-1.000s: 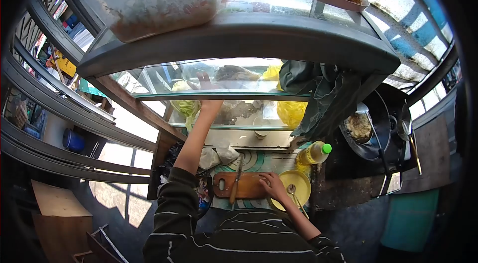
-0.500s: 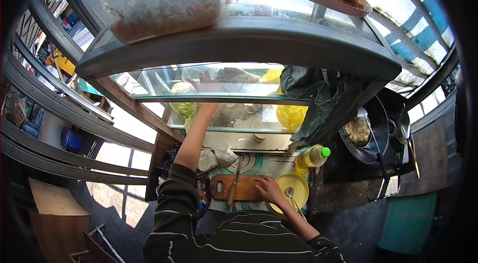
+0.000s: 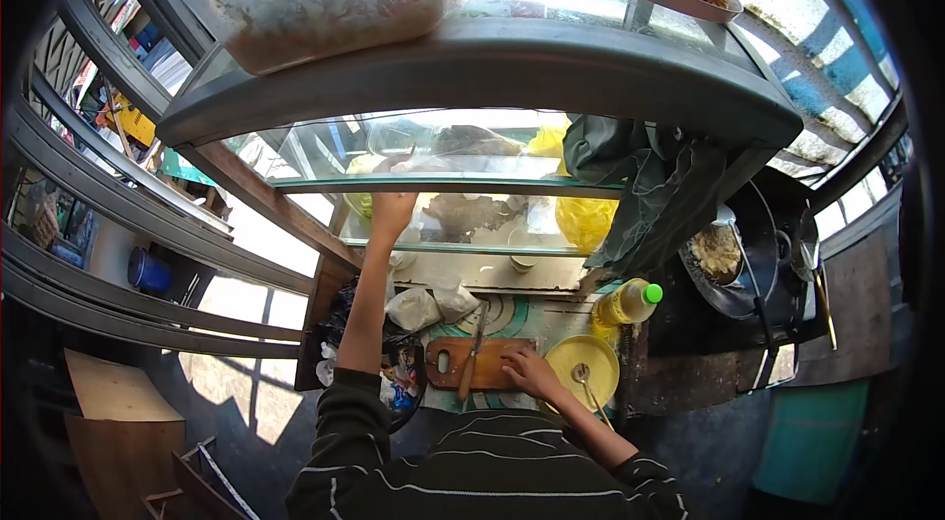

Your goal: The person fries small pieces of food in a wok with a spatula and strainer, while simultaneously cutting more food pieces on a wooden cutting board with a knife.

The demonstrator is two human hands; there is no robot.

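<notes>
The left hand (image 3: 395,209) is hovering inside the glass case (image 3: 492,187), the shelf's edge crossing it and its fingers blurring behind the glass, so whether they are spreading or closing on something I cannot tell. A leafy green vegetable (image 3: 360,204) is lying just to the left of that hand; whether the fingers are touching it is not clear. The right hand (image 3: 533,373) is resting palm down at the right end of the wooden cutting board (image 3: 497,353), its fingers lying loosely bent and slightly apart, their tips touching the board's top and gripping nothing. A knife (image 3: 467,380) is lying across the board, left of those fingertips and apart from them, its handle pointing toward the person. Just to the right of the same hand, a yellow bowl (image 3: 608,362) is sitting with a spoon (image 3: 583,376) leaning in it. Behind the bowl, a green-capped bottle (image 3: 626,305) is standing, while white bags (image 3: 413,309) are lying behind the board.
</notes>
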